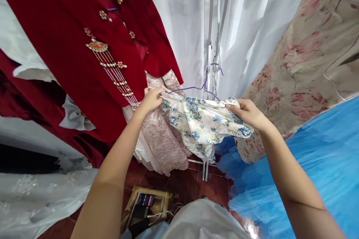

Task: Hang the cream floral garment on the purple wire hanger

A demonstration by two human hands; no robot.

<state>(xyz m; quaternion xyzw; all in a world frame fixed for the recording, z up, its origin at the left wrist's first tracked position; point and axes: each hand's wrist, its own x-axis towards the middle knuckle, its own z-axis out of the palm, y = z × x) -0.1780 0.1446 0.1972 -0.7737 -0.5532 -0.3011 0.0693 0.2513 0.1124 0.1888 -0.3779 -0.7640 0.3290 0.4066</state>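
A white garment with blue flowers [200,119] hangs on a thin purple wire hanger [193,88], whose hook is at a white metal stand [209,54]. My left hand [153,100] pinches the garment's upper left corner. At the other end, my right hand [246,112] grips the upper right corner, thumb on top. The cloth is stretched between both hands, with its lower part drooping. Directly behind it hangs a pink textured skirt [165,145]. The hanger's lower ends are hidden by the cloth.
A dark red jacket [70,44] with a beaded fan ornament [98,46] hangs at left. To the right are a beige floral dress [297,67] and blue tulle [280,171]. White curtains [179,15] hang behind. Below, a wooden stool [165,198] bears a phone [146,199] and cables.
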